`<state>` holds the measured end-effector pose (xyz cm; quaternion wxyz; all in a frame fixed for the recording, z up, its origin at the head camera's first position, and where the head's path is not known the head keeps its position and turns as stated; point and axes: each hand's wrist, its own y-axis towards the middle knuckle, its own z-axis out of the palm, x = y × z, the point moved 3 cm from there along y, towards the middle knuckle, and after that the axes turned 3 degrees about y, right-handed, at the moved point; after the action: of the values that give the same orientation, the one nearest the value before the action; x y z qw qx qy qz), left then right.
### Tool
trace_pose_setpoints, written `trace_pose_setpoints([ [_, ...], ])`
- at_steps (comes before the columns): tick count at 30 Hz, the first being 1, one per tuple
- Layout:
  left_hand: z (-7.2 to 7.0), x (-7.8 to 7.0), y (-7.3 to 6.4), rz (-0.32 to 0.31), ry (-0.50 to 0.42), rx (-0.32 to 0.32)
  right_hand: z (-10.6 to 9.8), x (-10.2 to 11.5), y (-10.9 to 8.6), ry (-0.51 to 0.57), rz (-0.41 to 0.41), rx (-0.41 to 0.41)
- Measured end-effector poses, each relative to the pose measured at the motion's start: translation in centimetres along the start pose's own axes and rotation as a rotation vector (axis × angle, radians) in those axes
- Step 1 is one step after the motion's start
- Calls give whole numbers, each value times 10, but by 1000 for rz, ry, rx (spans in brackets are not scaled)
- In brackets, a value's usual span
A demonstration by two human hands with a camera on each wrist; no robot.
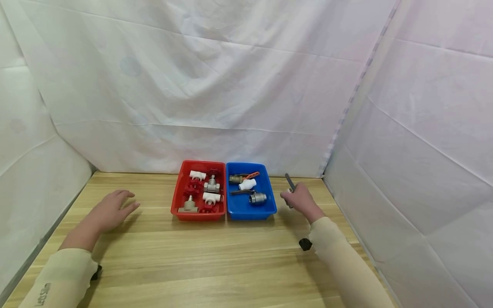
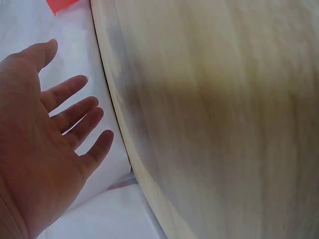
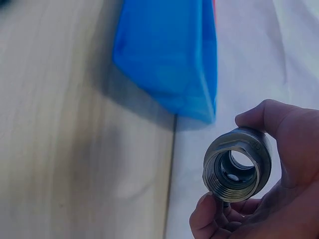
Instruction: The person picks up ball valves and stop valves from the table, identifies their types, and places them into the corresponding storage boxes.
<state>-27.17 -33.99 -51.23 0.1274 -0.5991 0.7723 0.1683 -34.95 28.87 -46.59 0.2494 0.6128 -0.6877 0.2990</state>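
My right hand (image 1: 301, 199) is to the right of the blue bin, gripping a metal ball valve (image 3: 237, 167) by its body. Its threaded bore faces the right wrist camera, and a dark grey lever (image 1: 290, 182) sticks out beyond the hand in the head view. Over the left part of the table, my left hand (image 1: 112, 210) holds nothing; its fingers are spread and slightly bent in the left wrist view. Inside the blue bin (image 1: 252, 216) lie a brass valve (image 1: 236, 179) with an orange lever, a white valve (image 1: 247, 184) and a steel ball valve (image 1: 257, 198).
Against the blue bin stands a red bin (image 1: 200, 217). It holds several handwheel valves, among them a white one (image 1: 211, 197), a beige one (image 1: 188, 206) and a metal one (image 1: 212, 185). White cloth (image 1: 215, 85) hangs behind the wooden table (image 1: 200, 265) and along both sides.
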Motion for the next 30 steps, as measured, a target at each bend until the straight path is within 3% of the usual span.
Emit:
trace_pose_setpoints([
  [15, -1, -1, -2, -14, -34, 7, 5, 47, -19, 18, -69, -18],
  [30, -4, -1, -3, -24, -60, 6, 33, 81, -26, 14, -160, 56],
])
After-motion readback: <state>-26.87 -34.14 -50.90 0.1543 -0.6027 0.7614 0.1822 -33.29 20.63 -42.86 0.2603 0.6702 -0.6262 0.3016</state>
